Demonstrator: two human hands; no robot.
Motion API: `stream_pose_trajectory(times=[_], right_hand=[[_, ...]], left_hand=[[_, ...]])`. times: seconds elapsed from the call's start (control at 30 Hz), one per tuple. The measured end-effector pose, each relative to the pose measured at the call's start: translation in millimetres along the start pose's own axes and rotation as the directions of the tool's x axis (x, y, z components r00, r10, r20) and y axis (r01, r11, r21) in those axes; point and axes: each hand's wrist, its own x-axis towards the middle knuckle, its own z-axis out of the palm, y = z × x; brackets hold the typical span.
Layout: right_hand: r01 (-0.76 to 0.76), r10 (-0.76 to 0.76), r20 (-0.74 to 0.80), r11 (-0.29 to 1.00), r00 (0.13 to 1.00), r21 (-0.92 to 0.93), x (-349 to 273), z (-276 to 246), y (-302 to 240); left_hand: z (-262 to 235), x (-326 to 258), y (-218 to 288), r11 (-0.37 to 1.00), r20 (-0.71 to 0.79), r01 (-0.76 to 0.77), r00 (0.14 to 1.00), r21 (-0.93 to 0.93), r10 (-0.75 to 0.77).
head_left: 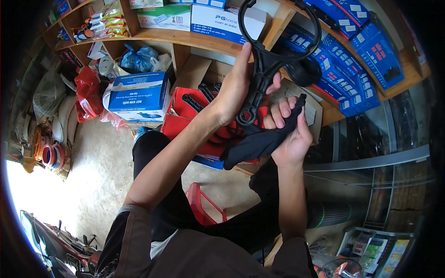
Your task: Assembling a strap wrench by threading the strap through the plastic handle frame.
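My left hand [235, 94] is closed around a black plastic bracket [265, 60] with a large open ring at its top and a small round eye at its lower end. Just right of it, my right hand [293, 141] grips a bunched black cloth [262, 142], whose loose part hangs down to the left. Cloth and bracket are close together; whether they touch I cannot tell. Below both hands stands an open red box [178, 121] with more black plastic parts [191, 102] inside, partly hidden by my left forearm.
A wooden shelf [157, 36] with cartons runs along the back. Blue boxes [345, 76] line its right side. A blue and white carton [138, 95] and a red plastic bag [86, 95] are at the left. Between my legs is a red plastic stool [197, 204].
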Motion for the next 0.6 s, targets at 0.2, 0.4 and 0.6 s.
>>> stream_pose_trajectory(times=[0.2,0.4,0.6], right_hand=[[-0.005,-0.008,-0.085,0.989,0.996,-0.149,-3.2,-0.2,-1.0],[0.069,-0.148,-0.175,0.917,0.973,-0.393,-0.4,3.3,-1.8],[0.153,-0.334,-0.101,0.656,0.937,-0.739,2.7,5.3,-0.2]], left_hand=[[5.3,-2.4,-10.8,0.987,0.017,-0.074,0.997,0.146,0.073],[7.6,-9.9,4.1,0.993,0.118,-0.063,0.992,0.105,0.051],[8.4,-8.7,4.4,0.974,0.154,-0.091,0.986,0.207,0.059]])
